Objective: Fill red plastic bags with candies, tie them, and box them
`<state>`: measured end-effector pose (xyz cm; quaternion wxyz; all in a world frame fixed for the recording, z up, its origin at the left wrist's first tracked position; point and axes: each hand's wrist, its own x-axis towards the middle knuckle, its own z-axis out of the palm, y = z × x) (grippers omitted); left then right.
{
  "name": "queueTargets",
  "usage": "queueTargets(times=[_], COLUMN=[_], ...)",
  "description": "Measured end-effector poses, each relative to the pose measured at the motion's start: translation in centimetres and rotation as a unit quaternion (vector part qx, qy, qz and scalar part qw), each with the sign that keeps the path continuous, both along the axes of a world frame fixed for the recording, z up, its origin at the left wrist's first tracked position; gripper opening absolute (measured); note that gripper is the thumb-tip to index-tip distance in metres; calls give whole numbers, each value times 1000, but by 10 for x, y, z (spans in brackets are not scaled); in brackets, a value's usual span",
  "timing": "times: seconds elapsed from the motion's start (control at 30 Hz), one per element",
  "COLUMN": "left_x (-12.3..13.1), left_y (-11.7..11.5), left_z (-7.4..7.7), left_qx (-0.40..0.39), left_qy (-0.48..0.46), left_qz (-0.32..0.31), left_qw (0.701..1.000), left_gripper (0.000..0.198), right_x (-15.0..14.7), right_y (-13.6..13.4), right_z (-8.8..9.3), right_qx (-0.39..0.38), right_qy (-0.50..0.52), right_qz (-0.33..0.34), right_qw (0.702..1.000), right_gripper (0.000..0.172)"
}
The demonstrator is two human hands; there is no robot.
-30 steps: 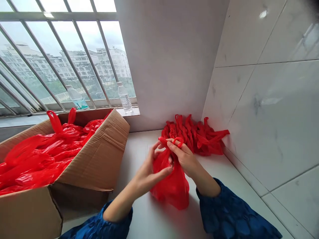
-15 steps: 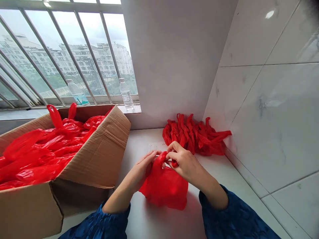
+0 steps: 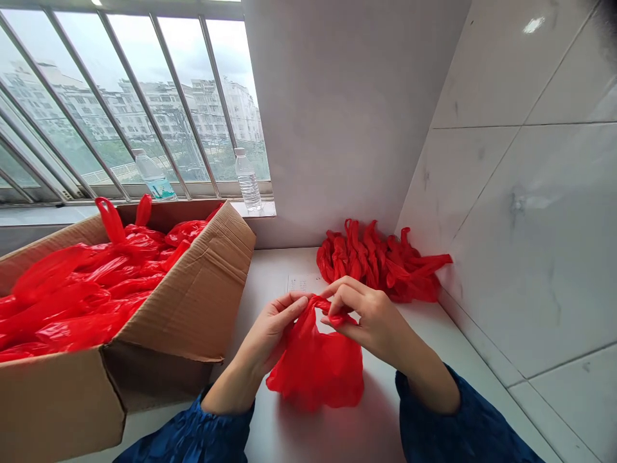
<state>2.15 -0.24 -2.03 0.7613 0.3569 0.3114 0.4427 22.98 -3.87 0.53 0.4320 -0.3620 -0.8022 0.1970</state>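
A thin red plastic bag [image 3: 321, 370] hangs between my hands just above the white tabletop, its lower part spread wide. My left hand [image 3: 270, 331] pinches the gathered top of the bag between thumb and fingers. My right hand [image 3: 369, 315] has its fingers curled round a twisted handle of the same bag, pulled out to the right. Behind my hands, against the wall, lies a row of bunched red plastic bags [image 3: 376, 260] with their handles up.
On the left stands an open cardboard box [image 3: 193, 296] heaped with red plastic bags [image 3: 81, 296]. Two clear bottles, one with a blue label [image 3: 157, 177] and one plain [image 3: 247, 180], stand on the sill by the barred window. A tiled wall [image 3: 540, 225] bounds the right side.
My right hand has drawn a little to the right, stretching the twisted handle away from my left hand. My left thumb now presses on the bag's top. The view has shifted slightly.
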Motion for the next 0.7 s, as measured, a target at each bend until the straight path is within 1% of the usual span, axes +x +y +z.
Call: queueTargets(times=[0.1, 0.2, 0.23, 0.33, 0.47, 0.53, 0.6, 0.63, 0.7], left_x=[-3, -10, -12, -21, -32, -34, -32, -28, -18], left_y=[4, 13, 17, 29, 45, 49, 48, 45, 35], left_z=[0, -5, -8, -20, -38, -44, -46, -44, -36], left_qx=[-23, -43, -54, -91, -108, -93, -57, -31, 29], left_qy=[-41, -59, -61, -68, -66, -60, -53, -47, -30], left_qz=[88, 149, 160, 197, 245, 269, 297, 306, 303], left_qw=[995, 986, 984, 974, 961, 957, 952, 950, 952], left_gripper=[21, 5, 5, 17, 21, 22, 20, 17, 5], right_x=[9, 26, 32, 49, 65, 68, 67, 64, 52], right_y=[-9, -20, -24, -34, -43, -44, -39, -34, -21], right_z=[6, 11, 13, 15, 19, 21, 22, 21, 17], right_qx=[34, 17, 4, -45, -110, -155, -200, -213, -209], right_qy=[-41, -73, -83, -110, -127, -114, -84, -65, -23], right_qz=[-18, -17, -19, -22, -36, -30, -13, -5, -3], right_qw=[998, 997, 996, 993, 985, 981, 976, 975, 978], right_gripper=[20, 22, 22, 23, 24, 23, 23, 24, 25])
